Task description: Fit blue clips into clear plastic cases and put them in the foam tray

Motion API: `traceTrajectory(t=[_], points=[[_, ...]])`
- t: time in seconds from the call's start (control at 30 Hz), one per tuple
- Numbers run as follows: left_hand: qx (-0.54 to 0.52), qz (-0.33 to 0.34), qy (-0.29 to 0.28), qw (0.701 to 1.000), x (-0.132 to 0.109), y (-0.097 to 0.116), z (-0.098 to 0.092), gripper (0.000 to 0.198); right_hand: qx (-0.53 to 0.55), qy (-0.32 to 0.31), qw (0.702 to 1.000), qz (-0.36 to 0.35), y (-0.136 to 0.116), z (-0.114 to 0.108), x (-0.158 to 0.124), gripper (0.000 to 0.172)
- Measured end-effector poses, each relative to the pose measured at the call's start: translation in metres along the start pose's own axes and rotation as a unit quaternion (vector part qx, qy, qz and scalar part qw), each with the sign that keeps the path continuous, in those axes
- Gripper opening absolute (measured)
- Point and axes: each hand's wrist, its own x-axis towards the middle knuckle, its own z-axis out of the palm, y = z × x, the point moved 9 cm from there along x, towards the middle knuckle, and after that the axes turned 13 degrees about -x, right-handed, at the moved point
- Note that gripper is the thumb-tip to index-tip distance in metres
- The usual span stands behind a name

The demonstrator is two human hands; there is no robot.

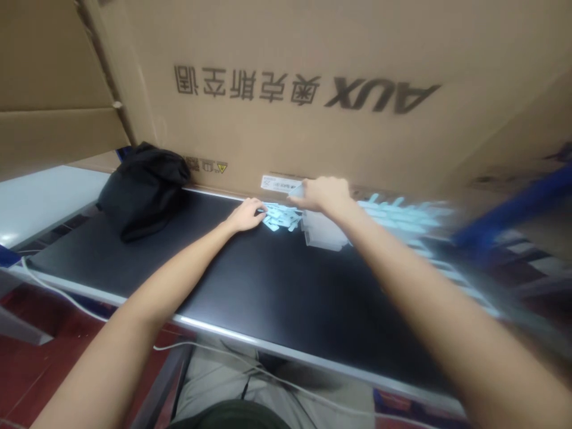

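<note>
Small white pieces [279, 215] lie in a loose scatter on the black table top [232, 274], right under the fingertips of my left hand [246, 215] and running on past my right hand [324, 195] toward its outer side, where the picture smears into blur. From my remote seat I read the left hand as flat and relaxed, fingers apart and resting on the near edge of the scatter, which seems a way to pin the light pieces to the mat. The right hand is curled above the pile with something pale at its thumb side; whether it grips a piece I cannot tell. Just beneath that hand, on its near side, stands a clear container [324, 233], probably kept close because the pieces sit beside it. Beyond both hands rises a big cardboard box [313, 137], touching the far edge of the table, and the scatter crowds against its foot as if the wall holds it in. A white label [279, 183] shows on the box just past the left fingertips. Well off to the left hand's outer side sits a black bundle [143, 187].
</note>
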Motion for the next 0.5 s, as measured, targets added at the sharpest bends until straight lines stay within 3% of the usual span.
traceTrajectory(t=[0.17,0.33,0.5], points=[[0.001,-0.011,0.004,1.0,-0.003,0.007,-0.005,0.023,0.056,0.014,0.998,-0.016,-0.003,-0.003,-0.001,0.087],[0.019,-0.067,0.053,0.996,-0.005,-0.002,-0.015,0.024,0.12,0.062,0.986,-0.092,0.031,0.005,-0.005,0.075],[0.01,-0.079,0.051,0.996,-0.001,-0.013,-0.009,0.024,0.185,0.121,0.96,-0.173,0.069,0.029,-0.035,0.071]])
